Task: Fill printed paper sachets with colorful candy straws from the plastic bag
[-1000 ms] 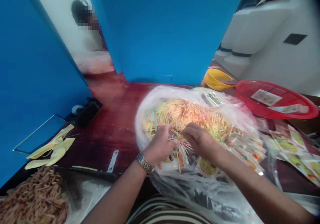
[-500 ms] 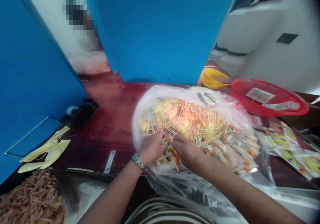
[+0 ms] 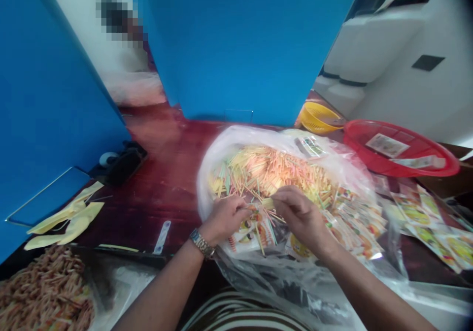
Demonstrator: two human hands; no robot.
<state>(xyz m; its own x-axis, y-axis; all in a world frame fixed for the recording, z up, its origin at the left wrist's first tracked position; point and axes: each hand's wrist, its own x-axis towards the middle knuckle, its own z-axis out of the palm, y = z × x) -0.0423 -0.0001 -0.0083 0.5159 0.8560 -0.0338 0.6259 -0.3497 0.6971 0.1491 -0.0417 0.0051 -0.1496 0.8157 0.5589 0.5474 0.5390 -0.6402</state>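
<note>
lying just beyond left hand (image 3: 228, 218): pastel sticks (image 3: 275, 167)

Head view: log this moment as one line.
left hand: at printed packet, grip unclear | right hand: near thin sticks, grip unclear | plastic bag: open, sticks inside | red container: right of bag

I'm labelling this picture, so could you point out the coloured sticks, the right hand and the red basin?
Coloured sticks (image 3: 284, 166): head view, on the middle of the pile.
Right hand (image 3: 301, 216): head view, on the middle of the hand.
Red basin (image 3: 417, 148): head view, on a bare part inside.
</note>
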